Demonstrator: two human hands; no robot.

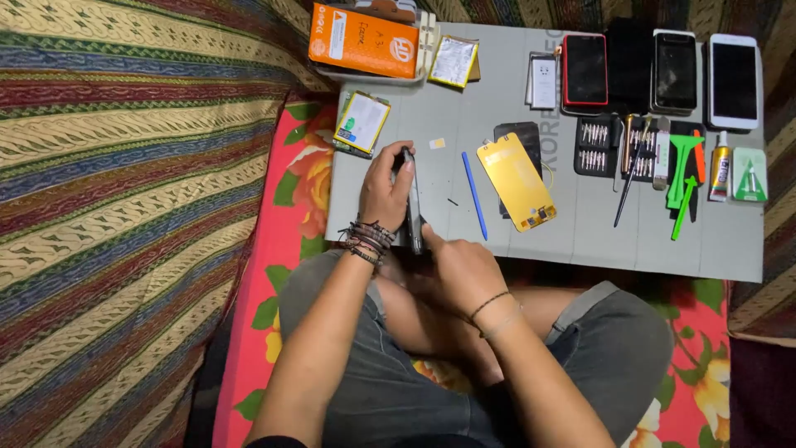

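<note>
Head view: the person sits cross-legged at a grey work mat (580, 241), and both hands are together on one dark phone (412, 203), held on its edge just above the near-left part of the mat. The left hand (383, 192) wraps the phone from the left side, fingers curled over the far end. The right hand (458, 267) is clamped on the near end, thumb pressing at the lower edge, approx. where the two hands nearly touch. The phone's long axis runs away from the body, almost straight to the far side of the mat, w/ a small lean. So it lies between the hands, not to one side; the left hand covers more of its length, the right hand only the near end. If the back is already lifted, I cannot tell, the gap is too thin to see.

Other things are to the right, well apart from the hands: a blue pry stick (473, 196) is the nearest, then a yellow back cover (516, 182) lying flat over a dark panel. A battery (361, 123) lies just beyond the left hand. Farther right are a screwdriver bit set (595, 146), green plastic tools (685, 170), a glue tube (720, 166) etc., and three phones (676, 70) in a row at the far edge.
</note>
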